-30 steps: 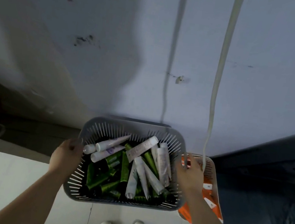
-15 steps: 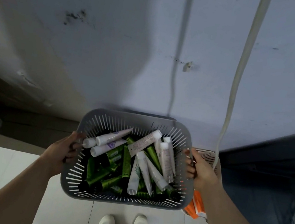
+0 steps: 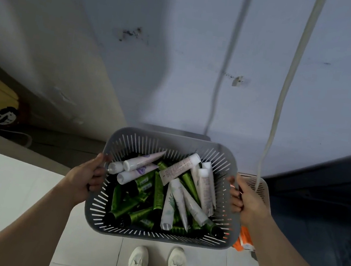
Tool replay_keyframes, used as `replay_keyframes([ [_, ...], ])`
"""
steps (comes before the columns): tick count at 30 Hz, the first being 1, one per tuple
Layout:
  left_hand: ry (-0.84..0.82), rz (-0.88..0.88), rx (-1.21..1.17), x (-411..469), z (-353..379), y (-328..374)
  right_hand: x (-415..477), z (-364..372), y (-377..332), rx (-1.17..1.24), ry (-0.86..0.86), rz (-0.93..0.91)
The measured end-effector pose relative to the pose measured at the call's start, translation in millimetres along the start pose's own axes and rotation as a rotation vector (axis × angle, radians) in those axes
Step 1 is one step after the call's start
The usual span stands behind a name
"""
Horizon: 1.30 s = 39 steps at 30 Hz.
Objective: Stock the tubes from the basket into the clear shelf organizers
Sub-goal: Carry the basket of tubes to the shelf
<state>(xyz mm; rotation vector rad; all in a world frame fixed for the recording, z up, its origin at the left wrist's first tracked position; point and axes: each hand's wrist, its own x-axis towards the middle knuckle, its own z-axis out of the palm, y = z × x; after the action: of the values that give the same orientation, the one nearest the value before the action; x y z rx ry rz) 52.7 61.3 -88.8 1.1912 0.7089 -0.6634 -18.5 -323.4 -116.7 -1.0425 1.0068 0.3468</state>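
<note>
A: Carrying step, I'd say. Left hand [image 3: 83,178] has its fingers curled round the grey slotted basket [image 3: 155,236], held up above the tiled floor [image 3: 90,251].

B: It's loaded: green tubes [image 3: 157,189] underneath, white tubes [image 3: 204,185] criss-crossed on top. Right hand [image 3: 248,201] grips the opposite rim. No organizers in sight, so the next move is probably to find that shelf.

A grey slotted plastic basket [image 3: 169,140] lies open from above, though green and white squeeze tubes [image 3: 158,194] crowd its bottom in a crossed heap. The left hand [image 3: 84,176] and right hand [image 3: 250,201] grip its two short rims, blocking both sides. A pale slotted basket [image 3: 260,187] sits just beside the right hand, a white hanging cord [image 3: 290,81] dropping onto it. A blue-grey wall [image 3: 178,76] stands close behind.
</note>
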Motion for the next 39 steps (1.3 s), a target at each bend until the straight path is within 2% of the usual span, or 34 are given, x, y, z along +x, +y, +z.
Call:
replay_keyframes([
  [8, -0.055, 0.007, 0.043, -64, -21, 9, -70, 4, 24, 0.048, -0.03, -0.048],
  [18, -0.13, -0.015, 0.186, -123, -12, -18, -163, -44, 77, 0.177, 0.088, -0.069],
  [29, -0.288, -0.026, 0.46, -168, 91, -82, -266, -169, 149, 0.434, 0.271, -0.112],
  [39, -0.548, -0.079, 0.656, -242, 203, -195, -379, -305, 257, 0.658, 0.448, -0.214],
])
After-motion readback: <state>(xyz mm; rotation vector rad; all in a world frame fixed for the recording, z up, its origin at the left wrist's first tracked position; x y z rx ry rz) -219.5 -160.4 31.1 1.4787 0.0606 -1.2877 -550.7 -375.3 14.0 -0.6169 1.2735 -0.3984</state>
